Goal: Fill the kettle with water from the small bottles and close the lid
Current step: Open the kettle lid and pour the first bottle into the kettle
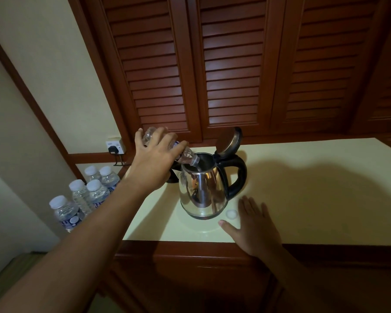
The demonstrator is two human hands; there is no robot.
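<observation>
Pale wall (32, 86) at far left, with a white socket (114, 146) and a black plug in it; brown slatted doors (233, 64) across the whole back. Lower at the left, five small bottles (93, 195) standing close together, all closed with white tops, all looking full.

Next, left hand (154, 159) reaching forward, fingers curled round an uncapped bottle (187, 158), held tilted with its neck down inside the mouth of the kettle (201, 190). Mostly clear inside this bottle; flow of water not possible to confirm, nor the level inside the kettle.

Steel kettle standing upright on the pale counter (325, 188), black handle (237, 175) toward the right, lid (228, 141) hinged up and wide open behind the mouth. Just beside the foot of the kettle, on its right, one small white cap (231, 214) lying flat, likely from the bottle in the hand.

Then right hand (255, 227) resting flat on the counter near the front edge, fingers straight and a little spread, holding nothing, close to the cap but apart from it.

Judged from this: pouring step in hand, task in its early or middle part. Done: lid opened, one bottle opened and tipped in. Left, probably: emptying this bottle, perhaps more from the five sealed ones, then pushing the lid down shut.
</observation>
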